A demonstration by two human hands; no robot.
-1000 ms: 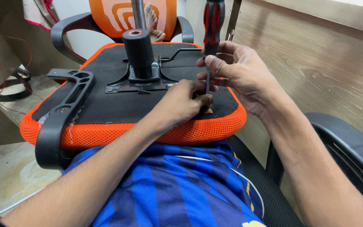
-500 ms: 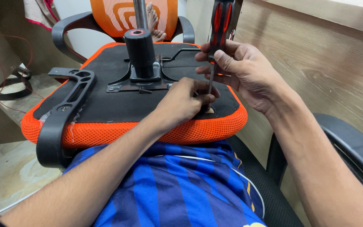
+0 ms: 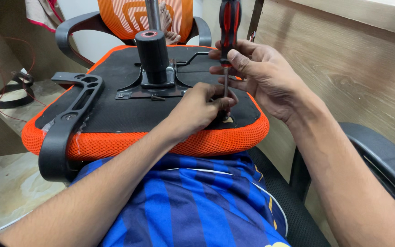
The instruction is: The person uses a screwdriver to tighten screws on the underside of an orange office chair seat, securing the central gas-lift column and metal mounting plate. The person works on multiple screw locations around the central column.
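An upturned office chair seat (image 3: 115, 112), black underneath with an orange mesh edge, lies across my lap. My right hand (image 3: 261, 75) grips a red and black screwdriver (image 3: 229, 23) held upright. Its shaft runs down to the seat's near right corner. My left hand (image 3: 202, 107) rests on that corner, fingertips pinched around the screwdriver tip; whatever is under them is hidden. A black cylinder post (image 3: 152, 55) stands on a metal mounting plate (image 3: 138, 89) at the seat's middle. One black armrest (image 3: 69, 123) is fixed on the left side.
Another orange and black chair (image 3: 129, 18) stands behind, with a person's bare foot (image 3: 166, 20) on it. A wooden panel (image 3: 353, 68) runs along the right. I sit in a black chair whose armrest (image 3: 385, 160) shows at right. Black straps (image 3: 12, 89) lie on the floor at left.
My right hand has slid up the screwdriver and holds it higher and more upright. The view has shifted slightly. My left hand stays at the seat corner.
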